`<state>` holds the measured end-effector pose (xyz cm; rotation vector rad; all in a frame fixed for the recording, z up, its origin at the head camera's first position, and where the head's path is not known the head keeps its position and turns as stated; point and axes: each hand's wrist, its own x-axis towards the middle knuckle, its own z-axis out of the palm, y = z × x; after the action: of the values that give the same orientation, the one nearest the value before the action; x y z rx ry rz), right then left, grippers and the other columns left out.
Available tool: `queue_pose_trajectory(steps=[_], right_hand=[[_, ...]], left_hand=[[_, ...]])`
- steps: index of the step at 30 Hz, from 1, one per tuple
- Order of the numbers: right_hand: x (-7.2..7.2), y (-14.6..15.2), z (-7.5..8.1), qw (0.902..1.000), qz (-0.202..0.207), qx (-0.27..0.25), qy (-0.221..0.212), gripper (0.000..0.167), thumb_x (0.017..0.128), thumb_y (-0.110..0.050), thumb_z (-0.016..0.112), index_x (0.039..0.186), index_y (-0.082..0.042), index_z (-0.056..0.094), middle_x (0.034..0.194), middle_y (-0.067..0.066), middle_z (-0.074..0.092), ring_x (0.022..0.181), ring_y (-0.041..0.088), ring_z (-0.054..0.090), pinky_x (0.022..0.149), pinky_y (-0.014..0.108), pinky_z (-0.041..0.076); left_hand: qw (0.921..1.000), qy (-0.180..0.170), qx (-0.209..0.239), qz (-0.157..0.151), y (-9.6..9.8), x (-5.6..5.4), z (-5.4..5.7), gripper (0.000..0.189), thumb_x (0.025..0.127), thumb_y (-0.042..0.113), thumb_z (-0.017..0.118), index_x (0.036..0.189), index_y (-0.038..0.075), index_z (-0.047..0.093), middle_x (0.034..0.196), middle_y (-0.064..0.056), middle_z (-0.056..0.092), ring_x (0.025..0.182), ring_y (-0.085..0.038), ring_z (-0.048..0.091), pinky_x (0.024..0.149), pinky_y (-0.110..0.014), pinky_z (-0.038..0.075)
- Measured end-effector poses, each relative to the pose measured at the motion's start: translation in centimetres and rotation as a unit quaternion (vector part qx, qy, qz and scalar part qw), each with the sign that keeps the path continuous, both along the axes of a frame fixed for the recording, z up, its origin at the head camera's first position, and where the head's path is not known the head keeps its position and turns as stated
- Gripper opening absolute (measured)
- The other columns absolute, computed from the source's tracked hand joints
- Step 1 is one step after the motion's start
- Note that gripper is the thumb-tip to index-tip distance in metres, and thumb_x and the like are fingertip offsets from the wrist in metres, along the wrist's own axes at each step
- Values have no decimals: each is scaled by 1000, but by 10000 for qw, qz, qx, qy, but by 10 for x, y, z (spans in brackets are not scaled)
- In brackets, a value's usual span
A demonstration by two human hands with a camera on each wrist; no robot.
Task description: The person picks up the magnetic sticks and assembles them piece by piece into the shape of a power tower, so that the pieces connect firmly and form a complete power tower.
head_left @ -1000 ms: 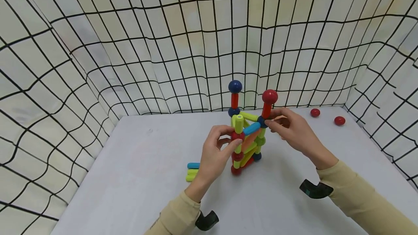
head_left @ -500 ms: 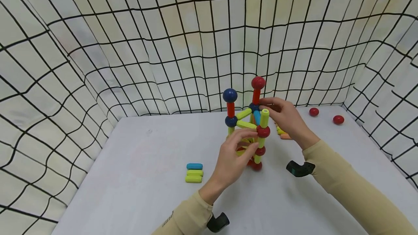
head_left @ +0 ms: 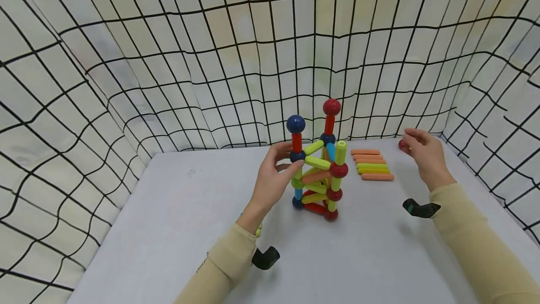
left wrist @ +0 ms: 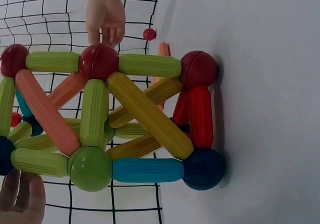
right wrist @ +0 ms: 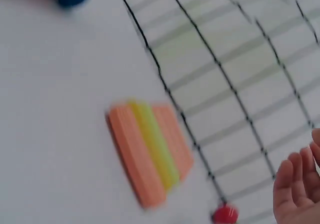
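A tower of magnetic rods and balls (head_left: 316,163) stands upright on the table. My left hand (head_left: 274,172) is at its left column, thumb and fingers pinching the dark blue ball (head_left: 297,156) below an upright red rod. That hand's fingers (left wrist: 22,199) show under the tower's left end in the left wrist view. Over at the right, my right hand (head_left: 428,156) hovers beside a loose red ball (head_left: 403,146), its fingers loosely bent. In the right wrist view a gap separates this hand (right wrist: 297,189) from the red ball (right wrist: 225,214).
A row of orange and yellow-green rods (head_left: 373,165) lies between the tower and my right hand. Other rods (head_left: 258,231) are mostly hidden behind my left forearm. Black netting (head_left: 236,60) over pale walls borders the table (head_left: 190,191).
The tower was turned, then stayed in place. My left hand has shifted from the red-ball column to the blue one. My right hand has left the tower and gone right towards the loose red ball.
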<state>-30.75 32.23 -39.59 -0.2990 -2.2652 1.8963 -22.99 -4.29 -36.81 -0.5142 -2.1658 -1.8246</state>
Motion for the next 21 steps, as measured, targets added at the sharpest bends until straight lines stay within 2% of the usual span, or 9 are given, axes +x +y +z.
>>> queue_pose_trajectory(steps=[2, 4, 6, 8, 10, 11, 13, 17, 21], right_hand=[[-4, 20, -10, 9969, -678, -338, -227, 31, 97, -29, 58, 126, -18, 55, 106, -8, 51, 92, 5, 53, 73, 9, 49], [-7, 38, -20, 9912, -1176, -288, -543, 35, 97, -27, 57, 131, -20, 55, 112, -6, 51, 91, 3, 51, 70, 9, 46], [-7, 54, -29, 9843, -1478, 61, -965, 46, 98, -32, 54, 143, -24, 48, 131, 1, 48, 102, 8, 49, 79, 13, 45], [-6, 69, -38, 9796, -1504, 535, -1222, 58, 98, -35, 49, 152, -19, 35, 151, 8, 32, 122, 18, 45, 95, 25, 44], [-3, 81, -45, 9772, -1324, 975, -1343, 65, 100, -38, 45, 156, -15, 22, 161, 14, 12, 139, 30, 30, 109, 40, 35], [-2, 87, -47, 9766, -1192, 1178, -1346, 67, 100, -37, 43, 157, -12, 18, 161, 18, 7, 143, 36, 22, 113, 47, 29], [-1, 95, -51, 9742, -890, 1635, -1277, 70, 101, -34, 43, 156, -6, 11, 159, 26, 2, 145, 44, 11, 114, 57, 19], [-2, 104, -56, 9609, -142, 2526, -1128, 75, 101, -33, 44, 154, -1, 2, 156, 33, -1, 143, 52, 0, 112, 66, 10], [-10, 107, -56, 9386, 690, 3275, -841, 77, 102, -32, 45, 153, 2, -2, 155, 34, -4, 141, 55, -3, 109, 70, 3]], left_hand=[[9988, -368, -69, -319, -3, -4, 0, 44, 93, 20, 68, 133, 11, 52, 129, -5, 55, 118, -20, 55, 98, -35, 48], [9979, -508, -151, -367, -3, -4, 0, 44, 93, 21, 68, 133, 11, 53, 130, -5, 56, 118, -20, 56, 99, -35, 48], [9984, -488, -203, -221, -2, -2, -1, 44, 93, 22, 69, 132, 11, 54, 128, -4, 57, 115, -20, 58, 98, -35, 48], [9991, -365, -237, -21, 1, 3, -2, 43, 92, 21, 69, 131, 10, 54, 126, -5, 58, 111, -20, 59, 96, -35, 49], [9992, -222, -265, 179, 3, 10, -3, 43, 92, 21, 70, 129, 9, 54, 123, -5, 59, 108, -19, 59, 94, -35, 50], [9992, -152, -266, 253, 5, 14, -4, 42, 92, 21, 70, 128, 8, 54, 121, -5, 59, 107, -19, 59, 92, -35, 51], [9990, -15, -259, 373, 6, 20, -5, 41, 91, 21, 71, 125, 7, 54, 119, -6, 59, 105, -19, 59, 89, -34, 52], [9986, 151, -247, 453, 7, 27, -6, 40, 90, 21, 72, 122, 6, 53, 115, -7, 58, 103, -19, 59, 86, -35, 53], [9984, 211, -259, 447, 6, 28, -5, 40, 90, 21, 73, 122, 6, 53, 114, -7, 59, 103, -18, 59, 86, -36, 53]])
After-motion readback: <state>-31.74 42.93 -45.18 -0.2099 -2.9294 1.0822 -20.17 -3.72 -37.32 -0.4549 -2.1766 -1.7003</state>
